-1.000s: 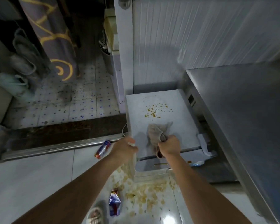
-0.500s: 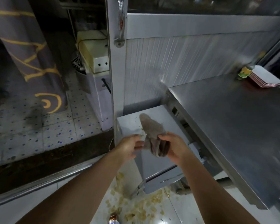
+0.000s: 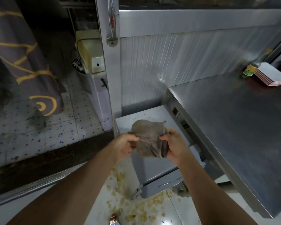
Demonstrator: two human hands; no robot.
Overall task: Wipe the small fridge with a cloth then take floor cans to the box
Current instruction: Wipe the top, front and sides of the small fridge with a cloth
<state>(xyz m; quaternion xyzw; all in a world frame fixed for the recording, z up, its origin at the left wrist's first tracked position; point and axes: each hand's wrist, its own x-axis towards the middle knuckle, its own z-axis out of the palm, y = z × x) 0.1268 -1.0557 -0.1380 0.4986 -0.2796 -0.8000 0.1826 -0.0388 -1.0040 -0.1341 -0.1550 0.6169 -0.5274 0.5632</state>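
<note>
Grey-brown cloth (image 3: 148, 140) hung bunched between the 2 hands, lifted above the small fridge (image 3: 154, 166) top; the left hand (image 3: 126, 146) pinched its left edge with curled fingers while the right hand (image 3: 175, 146) gripped its right side, thumb over the fabric

A stainless steel counter (image 3: 234, 120) carries a green-labelled bottle (image 3: 250, 69) and a stack of white plates (image 3: 271, 75) at its far edge, the two just beside each other. Below, the pale tiled floor (image 3: 88, 207) is strewn with yellowish food scraps (image 3: 141, 207), and a can (image 3: 114, 220) lies at the frame's bottom edge.
</note>
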